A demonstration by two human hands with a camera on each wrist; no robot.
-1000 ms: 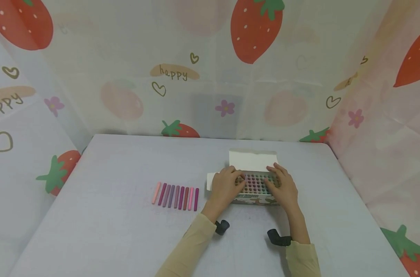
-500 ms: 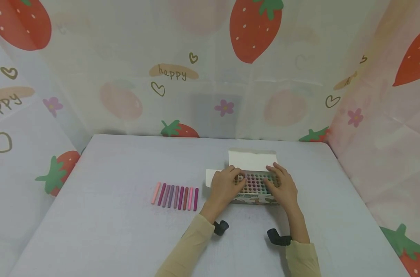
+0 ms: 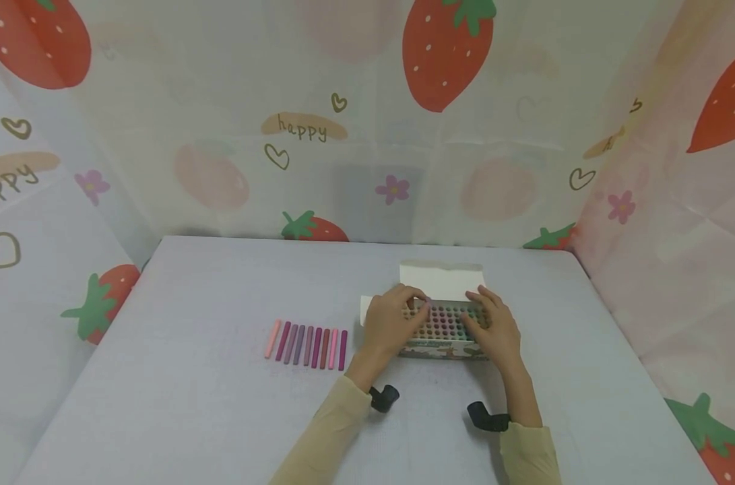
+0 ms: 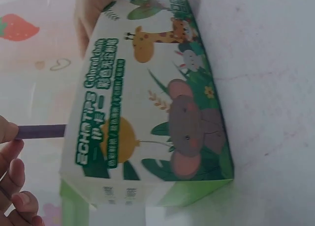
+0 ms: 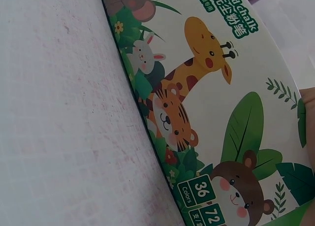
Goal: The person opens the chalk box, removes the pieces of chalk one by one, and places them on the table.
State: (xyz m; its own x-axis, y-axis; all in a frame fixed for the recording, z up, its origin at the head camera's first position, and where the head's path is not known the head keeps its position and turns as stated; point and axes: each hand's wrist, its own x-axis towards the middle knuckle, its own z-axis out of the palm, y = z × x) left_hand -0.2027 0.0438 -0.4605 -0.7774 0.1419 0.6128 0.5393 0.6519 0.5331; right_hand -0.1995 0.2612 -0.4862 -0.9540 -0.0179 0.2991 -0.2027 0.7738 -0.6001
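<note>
An open box of colored chalk (image 3: 444,349) stands on the table, with rows of round chalk ends showing in its top. My left hand (image 3: 391,322) is over its left part. Thumb and fingertips pinch a purple chalk stick (image 4: 42,131) at one end, while its other end goes behind the box's upper edge in the left wrist view. My right hand (image 3: 496,330) rests at the right end of the box, fingers spread towards the back edge and thumb over the chalk ends. Only a sliver of that hand shows in the right wrist view.
To the left of the box lies a row of several pink, purple and brown chalk sticks (image 3: 308,345). The white lid (image 3: 442,279) is folded back behind the box, and a side flap (image 3: 364,308) sticks out left. A strawberry-print curtain (image 3: 367,155) surrounds the table.
My left hand has shifted slightly left and up, and a purple chalk end now shows at its fingertips. The right hand stays in place.
</note>
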